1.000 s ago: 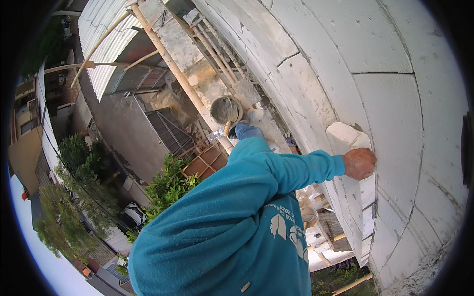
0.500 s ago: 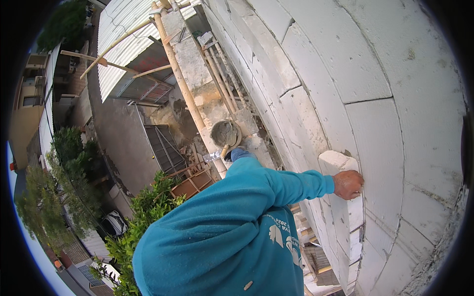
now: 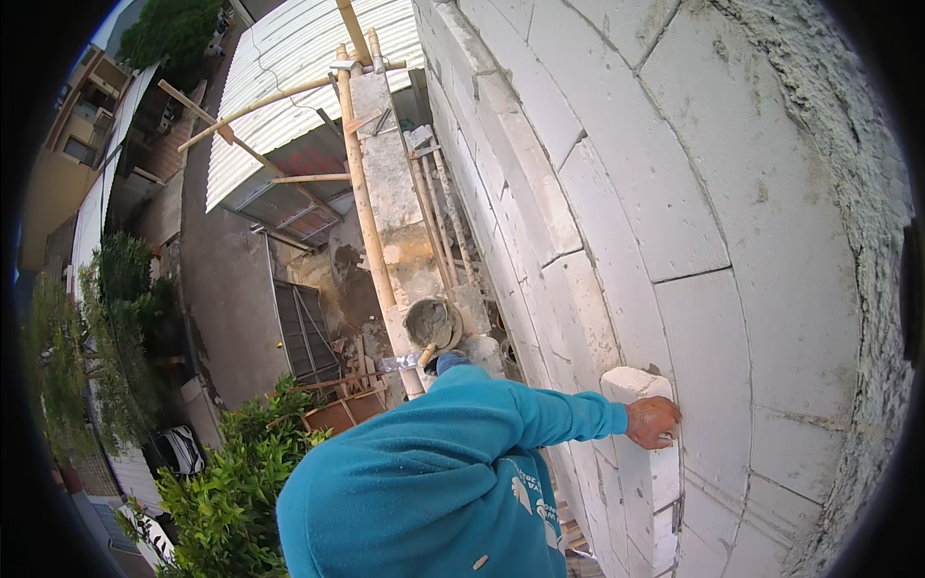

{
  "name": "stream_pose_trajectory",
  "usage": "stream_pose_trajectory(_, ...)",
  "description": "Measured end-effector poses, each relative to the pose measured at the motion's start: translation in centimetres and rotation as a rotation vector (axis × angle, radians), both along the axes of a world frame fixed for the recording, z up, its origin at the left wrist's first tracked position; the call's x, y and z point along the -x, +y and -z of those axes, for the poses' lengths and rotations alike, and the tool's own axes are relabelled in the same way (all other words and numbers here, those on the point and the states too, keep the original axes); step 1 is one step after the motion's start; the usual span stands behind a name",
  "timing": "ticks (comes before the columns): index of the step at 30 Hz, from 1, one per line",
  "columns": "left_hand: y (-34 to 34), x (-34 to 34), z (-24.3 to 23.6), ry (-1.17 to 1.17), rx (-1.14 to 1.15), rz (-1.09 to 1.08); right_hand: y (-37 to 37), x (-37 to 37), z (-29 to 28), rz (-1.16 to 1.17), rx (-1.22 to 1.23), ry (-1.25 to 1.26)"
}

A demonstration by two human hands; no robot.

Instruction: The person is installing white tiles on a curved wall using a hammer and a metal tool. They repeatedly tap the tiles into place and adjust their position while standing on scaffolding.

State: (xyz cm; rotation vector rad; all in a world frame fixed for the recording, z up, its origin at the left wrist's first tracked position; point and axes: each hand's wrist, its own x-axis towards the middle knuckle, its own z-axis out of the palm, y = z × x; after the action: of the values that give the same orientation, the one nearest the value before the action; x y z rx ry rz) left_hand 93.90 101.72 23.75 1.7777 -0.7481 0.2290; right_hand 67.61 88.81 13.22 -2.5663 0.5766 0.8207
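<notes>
My left hand [image 3: 653,422], at the end of a teal sleeve [image 3: 568,414], lies against the pale block wall [image 3: 708,347]. Its fingers are curled in. A small pale spot shows between them, but I cannot make out what it is. Just beside the hand, a whitish block [image 3: 628,383] juts out from the wall face. My right hand is outside the picture. Near my denim-covered leg [image 3: 449,362] stands a round bucket [image 3: 431,322] of grey mortar. A trowel [image 3: 403,363] with a wooden handle is beside it.
I am high up on scaffolding of wooden poles [image 3: 366,212] with a narrow, mortar-stained platform [image 3: 387,173]. To the left, the ground drops to a paved yard [image 3: 224,279], a corrugated roof [image 3: 299,58] and leafy bushes [image 3: 236,482]. A rough mortar strip [image 3: 867,173] edges the wall.
The view has shifted, so the wall, bucket and scaffolding sit lower in the picture. More of the rough mortar strip shows at right. My left hand keeps its place beside the jutting block.
</notes>
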Motion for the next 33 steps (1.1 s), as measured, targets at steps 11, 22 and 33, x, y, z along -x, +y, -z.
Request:
stream_pose_trajectory(11, 3.9, 0.7, -2.6, 0.128, 0.203, 0.004, 1.9, -2.1, 2.0, -0.196, 0.023, -0.025)
stream_pose_trajectory(22, 21.5, 6.2, 0.6, 0.439, -0.136, -0.278, 4.9, -4.8, 1.4, -0.417, -0.098, -0.079)
stream_pose_trajectory(33, 29.6, 14.2, 5.3, 1.283, 0.312, -0.254, 21.8, -15.3, -8.7, -0.415, -0.589, -0.232)
